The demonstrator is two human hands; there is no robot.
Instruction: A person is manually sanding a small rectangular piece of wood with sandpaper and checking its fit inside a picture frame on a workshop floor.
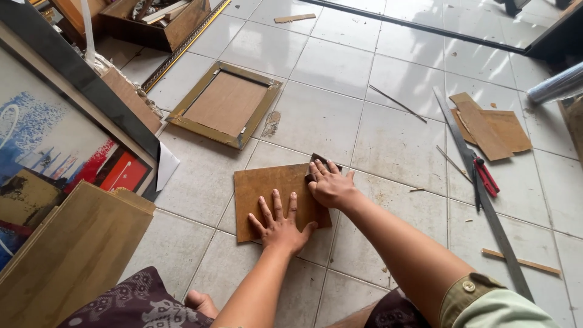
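- two hands on the board (267, 194), pinning it to the floor (340, 121).
- left hand (280, 225) flat, fingers spread.
- right hand (330, 184) fingers together over a dark block (320, 160).

Bright, soft daylight all over, with a pale shine on the floor tiles (340, 67) far above the brown board (267, 197), only faint small shadows beside that board, sharp near it, a bit bent toward the edges.

A matt brown hardboard sheet (267, 197) is lying on the glossy, dusty tiled floor (340, 115), while a dull metal ruler (480, 194), a red plastic-handled cutter (486, 176) and a tarnished gold frame (226, 104) are resting nearby.
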